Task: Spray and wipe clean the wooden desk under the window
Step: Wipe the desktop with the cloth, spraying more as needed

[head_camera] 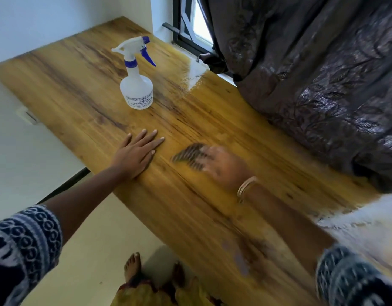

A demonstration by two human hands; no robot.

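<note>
**Wiping the Wooden Desk**

The wooden desk [84, 80] is the biggest thing here. It is long and yellow-brown, with dark streaks in the wood. It sits under the window [196, 23], and its far end goes into the corner of the white wall [47, 21]. Parts of the top look shiny and wet near the window and at the near right edge.

A big dark curtain [323, 85] with a leaf pattern hangs on the right. Its bottom lies bunched on the desk's far side.

The person's arms come in from the bottom. Both have blue and white patterned sleeves [22, 246]. Bare feet [132, 265] show on the floor below the desk.

The spray bottle [136, 85] stands upright on the desk, past the hands and nearer the wall end. It is white with a blue trigger and nozzle. No hand touches it.

The left hand [137, 154] lies flat on the desk near the front edge. Its fingers are spread wide, and it holds nothing.

The right hand [221, 165] is blurry. It presses down on a dark striped cloth [189, 154] on the desk, just beside the left hand. How tightly its fingers curl, I cannot tell. Gold bangles [246, 187] sit on that wrist.
</note>
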